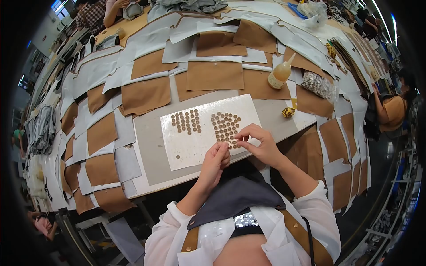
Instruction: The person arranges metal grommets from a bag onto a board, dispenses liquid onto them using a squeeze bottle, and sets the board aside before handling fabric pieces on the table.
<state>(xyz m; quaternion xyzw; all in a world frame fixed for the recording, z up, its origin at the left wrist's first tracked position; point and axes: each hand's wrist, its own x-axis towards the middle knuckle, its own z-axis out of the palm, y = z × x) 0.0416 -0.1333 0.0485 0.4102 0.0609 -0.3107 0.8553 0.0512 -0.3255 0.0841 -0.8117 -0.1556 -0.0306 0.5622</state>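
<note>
Rows of small round brown pieces (225, 126) lie in two groups on a white board (177, 153) at the table's near edge. One single piece (178, 157) lies apart near the board's lower left. Over the board's lower right edge, my left hand (216, 160) is closed, fingertips pinched; what it holds, if anything, is too small to make out. Just right of it, my right hand (259, 144) has its thumb and index finger curved towards each other, apart, near the right group, with nothing visible between them.
Brown and white fabric pieces (215, 75) overlap around the board. A glue bottle (279, 75), a bag of small parts (317, 85) and a yellow-black object (288, 112) are behind to the right. A person (392, 108) is at far right; others are at the back left.
</note>
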